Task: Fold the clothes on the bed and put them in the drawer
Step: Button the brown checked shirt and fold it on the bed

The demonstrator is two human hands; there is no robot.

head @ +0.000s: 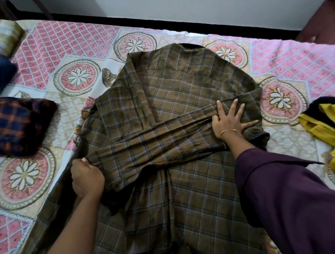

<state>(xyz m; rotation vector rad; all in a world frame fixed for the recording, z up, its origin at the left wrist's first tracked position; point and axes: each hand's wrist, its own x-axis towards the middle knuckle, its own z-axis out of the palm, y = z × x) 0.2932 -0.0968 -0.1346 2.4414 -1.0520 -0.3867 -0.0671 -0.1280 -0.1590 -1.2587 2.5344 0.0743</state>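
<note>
Sleeve-folding step in hand: brown plaid shirt [177, 99] spread back-up mid-bed [49, 41], left hand [87, 177] pinching cuff, right hand [232, 118] flat, pressing the sleeve's fold; side folds likely next.

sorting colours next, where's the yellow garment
In the head view the yellow garment lies on the bedspread at the right edge, just right of the brown plaid shirt.
</note>
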